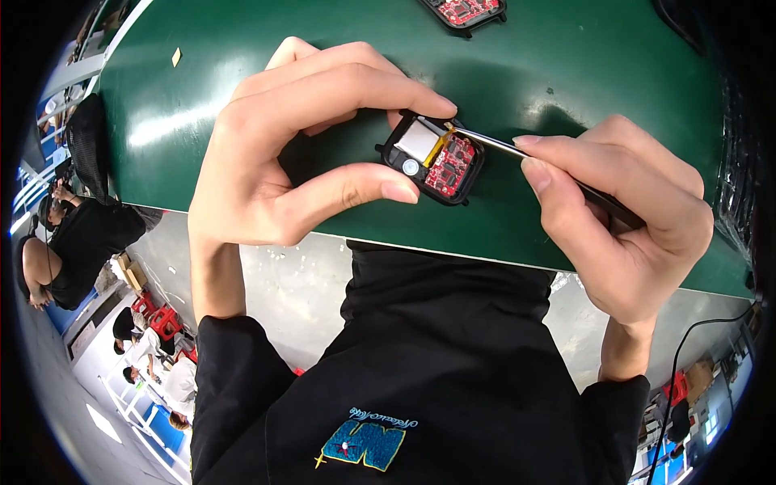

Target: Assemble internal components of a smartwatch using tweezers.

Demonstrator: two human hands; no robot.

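Observation:
Between thumb and fingertips, my left hand (279,145) grips the edges of a small black watch-like casing (391,158), tilted above the table. Inside it lie a silvery battery (419,141) with a yellow taped edge, a small round pale part (411,167) and a red circuit board (451,168). A pair of tweezers (501,143) is pinched in my right hand (626,202). Their tips meet the casing's upper edge by the yellow tape; whether they hold anything there is too small to tell.
A second black casing (465,11) with a red board lies at the green table's (242,174) far side. A small yellowish scrap (176,57) is at the far left. Clear plastic packaging (734,186) lines the right edge. Other people (81,242) sit off to the left, and a black cable (687,339) hangs at right.

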